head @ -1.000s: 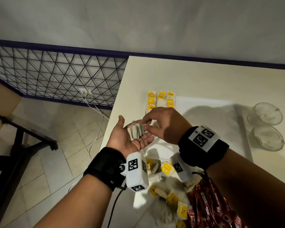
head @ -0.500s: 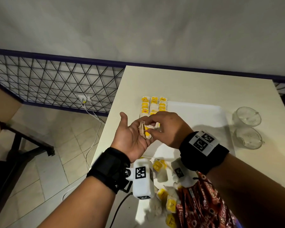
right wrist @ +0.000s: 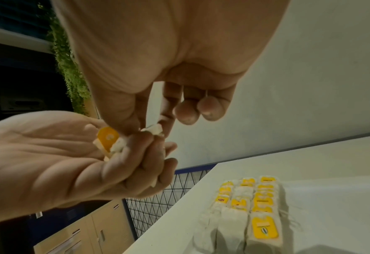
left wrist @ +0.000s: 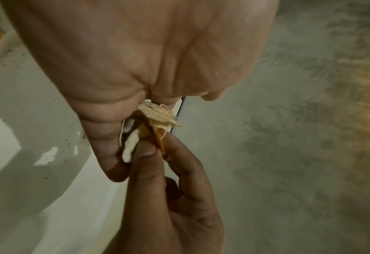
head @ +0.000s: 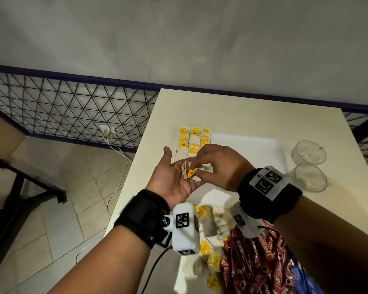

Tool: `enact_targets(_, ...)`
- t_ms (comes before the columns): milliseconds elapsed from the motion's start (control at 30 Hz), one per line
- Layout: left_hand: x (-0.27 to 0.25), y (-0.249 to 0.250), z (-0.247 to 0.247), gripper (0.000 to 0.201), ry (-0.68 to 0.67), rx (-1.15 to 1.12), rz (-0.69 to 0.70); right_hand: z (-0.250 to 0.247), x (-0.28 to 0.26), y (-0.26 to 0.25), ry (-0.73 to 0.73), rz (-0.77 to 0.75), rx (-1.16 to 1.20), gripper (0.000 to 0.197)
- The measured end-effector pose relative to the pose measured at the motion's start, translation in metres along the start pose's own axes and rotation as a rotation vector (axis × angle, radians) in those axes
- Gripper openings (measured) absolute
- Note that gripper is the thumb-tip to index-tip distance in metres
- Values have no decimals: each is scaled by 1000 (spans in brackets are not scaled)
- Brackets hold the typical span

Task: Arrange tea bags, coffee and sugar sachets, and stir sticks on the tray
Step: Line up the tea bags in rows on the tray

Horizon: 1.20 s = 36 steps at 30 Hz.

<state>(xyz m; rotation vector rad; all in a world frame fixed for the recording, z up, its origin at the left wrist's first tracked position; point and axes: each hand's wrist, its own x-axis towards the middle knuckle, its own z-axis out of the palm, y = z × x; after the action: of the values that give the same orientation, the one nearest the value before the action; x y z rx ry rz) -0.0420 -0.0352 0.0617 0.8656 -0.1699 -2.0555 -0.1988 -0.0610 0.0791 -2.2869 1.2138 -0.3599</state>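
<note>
My left hand (head: 175, 174) is palm up above the table's left edge, its fingers curled round a small bunch of tea bags (head: 189, 173). My right hand (head: 197, 169) reaches over from the right. Its thumb and forefinger pinch one tea bag of the bunch, whose yellow tag (right wrist: 107, 137) shows. The left wrist view shows the same pinch on the tea bags (left wrist: 157, 120). Beyond the hands, three rows of tea bags (head: 194, 138) lie at the left end of the white tray (head: 246, 149). The other right fingers (right wrist: 199, 110) are tucked in.
Loose tea bags (head: 209, 227) and red coffee sachets (head: 255, 264) are heaped on the table near me, under my wrists. Two glass cups (head: 309, 153) stand right of the tray. A wire fence (head: 72, 111) and tiled floor lie left of the table.
My right thumb and forefinger have closed on one tea bag in my left palm, and its yellow tag now shows. My left fingers have curled further round the bunch.
</note>
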Motion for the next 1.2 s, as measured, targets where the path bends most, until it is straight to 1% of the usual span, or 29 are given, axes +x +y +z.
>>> enact_targets(100, 0, -1, 3, 85, 9, -52, -3, 1, -4, 2, 83, -53, 3, 18)
enact_targets(167, 1, -1, 3, 83, 28, -115, 4, 3, -6, 3, 167, -92, 37, 18)
enact_targets(233, 1, -1, 3, 79, 62, -130, 19, 2, -7, 2, 289, -91, 127, 15)
enact_targets(300, 3, 0, 1, 72, 106, -122, 13, -1, -7, -2, 380, -72, 248, 12)
enact_targets(367, 6, -2, 0, 59, 182, -104, 7, -8, -6, -8, 409, -71, 332, 10)
enact_targets(467, 13, -6, -1, 45, 295, -56, 22, -18, -2, -16, 413, -64, 363, 6)
enact_targets(533, 15, -7, 0, 43, 349, -11, 46, -23, 1, -18, 438, -45, 382, 7)
enact_targets(600, 14, -5, -1, 43, 392, 60, 82, -27, 3, -20, 460, -16, 417, 15)
enact_targets(633, 12, -2, -2, 44, 409, 120, 124, -29, 4, -20, 461, -2, 430, 17)
enact_targets(700, 6, 6, -6, 44, 386, 271, 283, -33, 6, -20, 446, 18, 438, 16)
enact_targets(733, 3, 11, -7, 41, 350, 385, 387, -35, 7, -20, 437, 26, 436, 16)
enact_targets(767, -1, 17, -7, 33, 304, 525, 481, -37, 7, -21, 424, 26, 434, 16)
enact_targets(800, -5, 22, -5, 22, 255, 657, 543, -38, 8, -21, 416, 23, 432, 15)
enact_targets(833, -9, 28, -3, 23, 214, 774, 579, -38, 9, -22, 412, 18, 444, 14)
enact_targets(900, -11, 35, 5, 37, 162, 942, 601, -39, 10, -25, 400, 27, 495, 6)
enact_targets(967, -11, 39, 13, 34, 141, 1047, 615, -39, 11, -26, 378, 40, 520, 19)
enact_targets(1000, -9, 39, 14, 33, 142, 1085, 620, -39, 11, -25, 360, 48, 524, 18)
enact_targets(1067, -7, 39, 15, 27, 134, 1115, 603, -42, 10, -22, 320, 61, 496, 10)
enact_targets(1200, -4, 33, 11, 21, 141, 1108, 519, -47, 4, -11, 292, 43, 334, 10)
